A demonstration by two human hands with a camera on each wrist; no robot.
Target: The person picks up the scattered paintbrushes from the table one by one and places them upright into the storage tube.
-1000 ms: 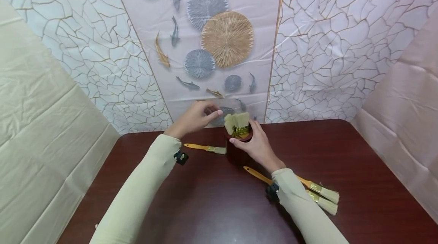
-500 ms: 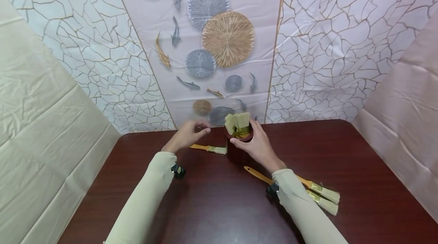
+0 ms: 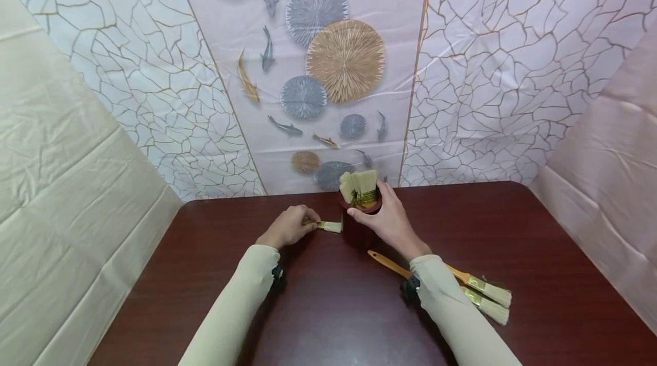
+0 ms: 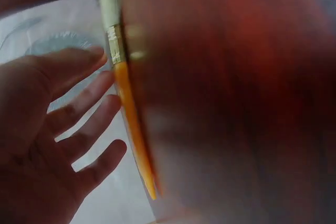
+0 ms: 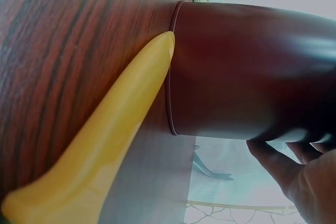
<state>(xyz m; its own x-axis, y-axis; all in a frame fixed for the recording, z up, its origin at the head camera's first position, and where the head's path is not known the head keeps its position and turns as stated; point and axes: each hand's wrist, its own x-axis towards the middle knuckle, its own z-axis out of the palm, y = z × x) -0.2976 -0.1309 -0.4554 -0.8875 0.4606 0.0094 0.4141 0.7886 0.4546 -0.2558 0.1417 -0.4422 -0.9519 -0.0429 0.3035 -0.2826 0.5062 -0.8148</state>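
Observation:
A dark red-brown cylindrical cup (image 3: 354,236) stands near the back of the table, with paintbrushes (image 3: 361,186) in it, bristles up. My right hand (image 3: 392,220) grips the cup by its upper right side, thumb at the near rim. Left of the cup lies a loose paintbrush (image 4: 116,45), yellow handle pointing left and bristles toward the cup's base. My left hand (image 3: 292,226) is down at this brush. In the left wrist view its fingertips are spread along the metal band and handle, not curled round them.
Another paintbrush with a yellow handle (image 3: 387,263) points at the cup's base, partly under the right forearm. Two brush heads (image 3: 490,297) show right of that forearm. A patterned cloth (image 3: 333,69) hangs behind the table (image 3: 328,309).
My left hand has come down from above and left of the cup to the loose brush on the table. The right hand has kept its grip on the cup.

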